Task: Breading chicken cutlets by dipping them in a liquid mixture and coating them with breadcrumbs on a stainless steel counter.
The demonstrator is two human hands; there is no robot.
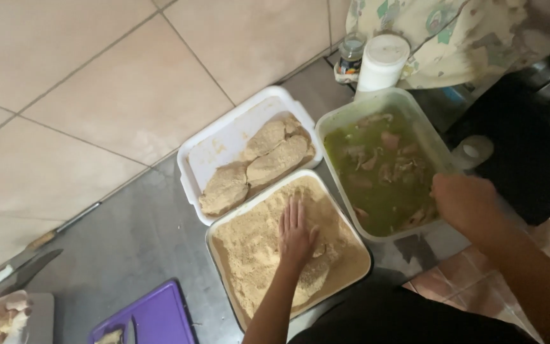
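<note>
The left hand (pixel 296 234) lies flat, fingers spread, holding nothing, pressing a cutlet (pixel 316 271) into the crumbs near the crumb tray's (pixel 223 230) right edge; the meat sits under and just right of the palm. It looks soft, limp and damp, best lifted from beneath at its edges. The right hand (pixel 463 200) is loosely curled over the marinade tub's (pixel 334 119) right rim; whether it grips anything I cannot tell.
</note>
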